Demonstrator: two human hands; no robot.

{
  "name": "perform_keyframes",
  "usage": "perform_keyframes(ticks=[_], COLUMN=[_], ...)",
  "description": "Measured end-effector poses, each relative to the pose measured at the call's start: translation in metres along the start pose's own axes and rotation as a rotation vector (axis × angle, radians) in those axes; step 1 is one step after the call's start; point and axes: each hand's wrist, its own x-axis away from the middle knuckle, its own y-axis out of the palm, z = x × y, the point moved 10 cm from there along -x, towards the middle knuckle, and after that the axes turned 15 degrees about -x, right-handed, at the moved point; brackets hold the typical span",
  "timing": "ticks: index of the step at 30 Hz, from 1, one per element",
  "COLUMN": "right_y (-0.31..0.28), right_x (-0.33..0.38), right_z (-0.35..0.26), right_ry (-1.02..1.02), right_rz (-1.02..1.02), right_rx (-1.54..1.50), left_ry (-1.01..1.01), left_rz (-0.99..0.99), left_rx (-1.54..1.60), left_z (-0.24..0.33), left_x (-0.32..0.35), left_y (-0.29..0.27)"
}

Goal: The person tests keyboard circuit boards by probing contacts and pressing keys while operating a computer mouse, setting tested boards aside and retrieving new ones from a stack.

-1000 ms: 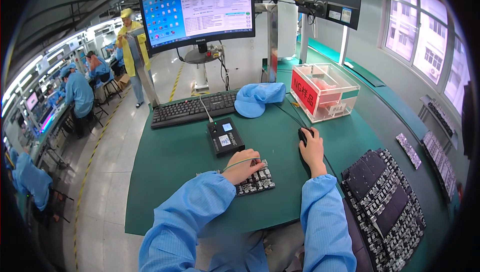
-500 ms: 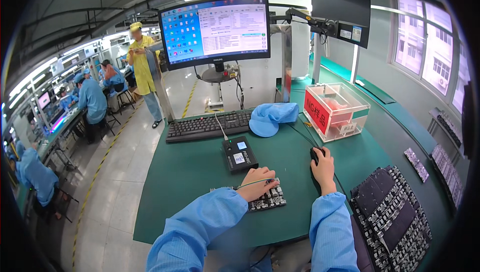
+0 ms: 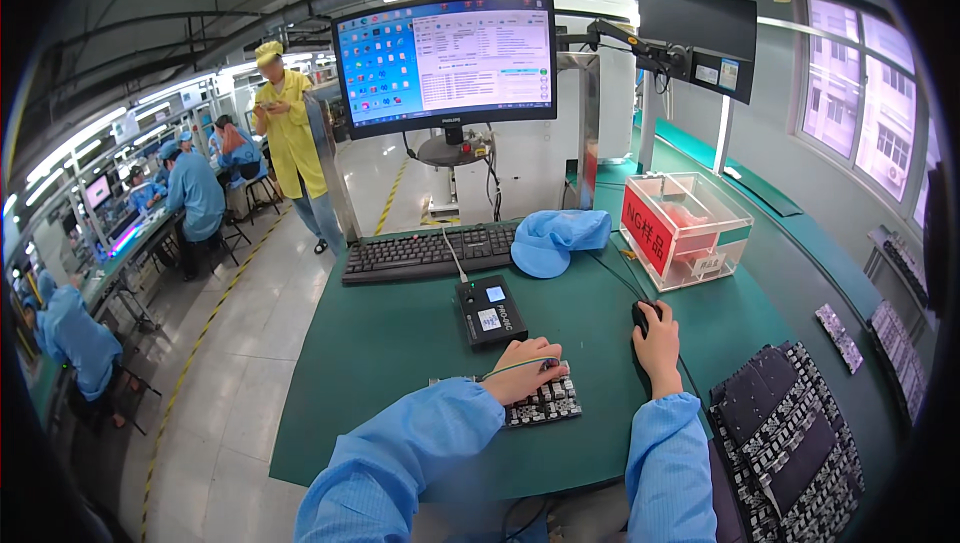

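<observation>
On the green table top, my left hand (image 3: 524,371) is bent over a small keyboard board (image 3: 548,401) with rows of bare switches and no keycaps. A thin green wire-like thing (image 3: 510,367) runs from near the sleeve across this hand to its curled fingers; the fingertips are partly hidden. Farther right, my right hand (image 3: 657,341) is closed over a black computer mouse (image 3: 640,315). Just beyond the left hand lies a flat black box (image 3: 491,311) with a small lit screen, a white label and a cable at its far end.
A monitor (image 3: 446,65) stands behind a black keyboard (image 3: 430,252). Next to that are a blue cap (image 3: 557,241) and a clear box (image 3: 686,230) with a red label. Several switch boards (image 3: 790,433) are piled at the near right. A person in yellow (image 3: 291,133) stands beyond the table.
The whole scene has shifted slightly right in the picture. Both hands keep their places on the keyboard board and the mouse.
</observation>
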Motion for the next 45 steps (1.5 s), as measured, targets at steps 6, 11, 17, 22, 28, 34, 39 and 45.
perform_keyframes(ticks=[6, 11, 17, 22, 28, 34, 39, 45], right_y=[0.001, 0.0, -0.007, 0.001, 0.003, 0.002, -0.001, 0.001], right_x=[0.001, 0.0, 0.003, 0.002, 0.003, 0.0, 0.002, 0.003], right_z=[0.002, -0.004, -0.011, 0.002, 0.003, 0.001, 0.009, 0.026], right_ry=[0.012, 0.031, 0.042, 0.019, 0.005, 0.047, 0.104, 0.273], right_rz=[-0.008, -0.033, 0.005, -0.001, 0.012, -0.015, 0.011, -0.031], right_rx=[0.008, 0.017, 0.054, 0.095, 0.065, 0.09, 0.06, -0.009], left_ry=[-0.06, -0.122, -0.242, -0.247, -0.241, -0.243, -0.237, -0.242], left_rz=[-0.033, -0.077, -0.09, -0.104, -0.092, -0.096, -0.103, -0.105], left_rx=[0.089, 0.166, 0.378, 0.334, 0.293, 0.324, 0.299, 0.295], left_z=[-0.007, -0.013, -0.017, -0.017, -0.017, -0.019, -0.018, -0.02], left_x=[0.001, 0.002, 0.002, 0.004, 0.003, 0.002, 0.003, 0.003], left_y=[0.008, 0.012, 0.012, 0.009, 0.009, 0.011, 0.011, 0.01])
